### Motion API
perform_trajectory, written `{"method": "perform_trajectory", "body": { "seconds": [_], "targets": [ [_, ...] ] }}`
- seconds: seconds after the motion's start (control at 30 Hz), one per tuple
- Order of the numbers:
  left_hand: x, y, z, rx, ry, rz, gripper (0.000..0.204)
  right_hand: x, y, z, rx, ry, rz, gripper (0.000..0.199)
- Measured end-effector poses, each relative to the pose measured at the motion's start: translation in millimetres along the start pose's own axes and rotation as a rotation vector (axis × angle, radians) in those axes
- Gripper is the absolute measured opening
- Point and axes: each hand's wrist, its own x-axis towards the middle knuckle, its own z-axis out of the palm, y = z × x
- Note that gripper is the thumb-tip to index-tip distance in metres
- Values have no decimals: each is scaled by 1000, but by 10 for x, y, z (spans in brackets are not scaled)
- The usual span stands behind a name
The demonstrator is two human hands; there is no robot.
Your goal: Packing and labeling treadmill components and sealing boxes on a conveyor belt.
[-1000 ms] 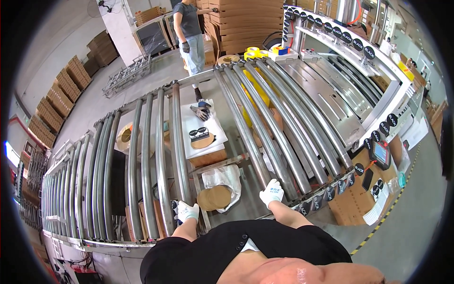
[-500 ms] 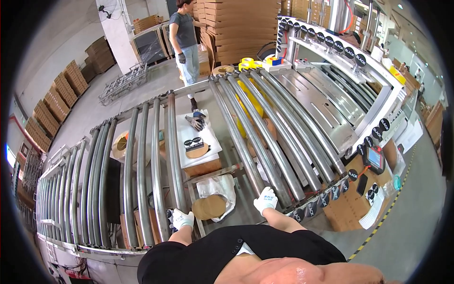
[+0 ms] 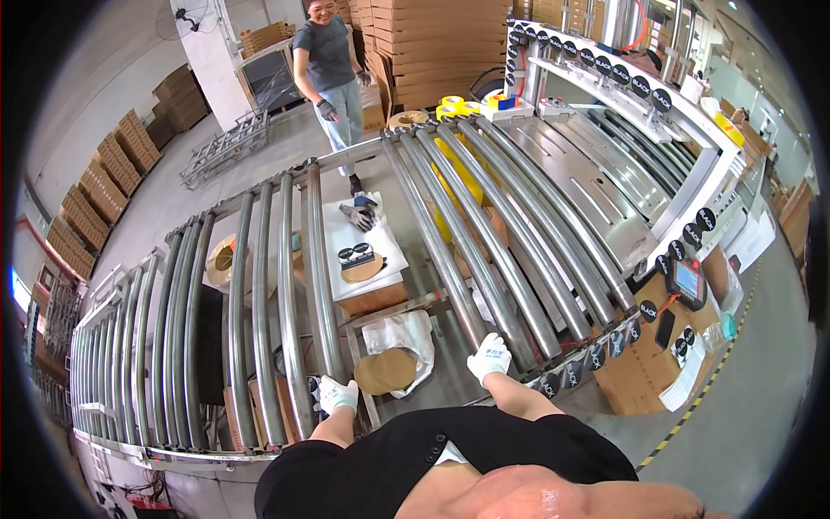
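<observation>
My left hand, in a white glove, rests at the near edge of the roller conveyor, beside the lower end of a steel roller. My right hand, gloved alike, lies by the near end of another roller. The fingers of both hands look loosely spread, partly foreshortened, with nothing seen in them. In the gap between the hands, below roller level, a round brown disc lies on crumpled white plastic. Farther off, a box topped with white sheet bears dark gloves and black round labels.
Across the conveyor stands a person in dark gloves. Behind them rise stacked flat cardboard sheets. At right is a white machine frame with a handheld screen device and a carton. Yellow tape rolls sit beyond the rollers.
The person across the conveyor has turned toward me and shifted slightly. My hands stay at nearly the same places by the rollers; the view has tilted a little.
</observation>
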Motion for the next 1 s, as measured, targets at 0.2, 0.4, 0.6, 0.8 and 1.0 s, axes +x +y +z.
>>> {"method": "perform_trajectory", "body": {
  "seconds": [0.2, 0.4, 0.6, 0.8, 1.0],
  "targets": [
    [-143, 109, -159, 22, -27, 0, 71, -23, 22, 4, 32, 13, 10, 75],
    [-143, 86, -123, -20, 38, -31, 75, 32, 1, 55, 37, 30, -27, 74],
    [-72, 75, -56, 67, 50, 35, 80, 23, 33, 50, -5, 23, -4, 78],
    [-53, 13, -50, 28, 48, 46, 66, -30, -42, -62, -64, -6, -6, 81],
    [-106, 100, -139, 29, 27, -16, 68, 20, -45, 17, -46, 14, -11, 77]
  ]
}}
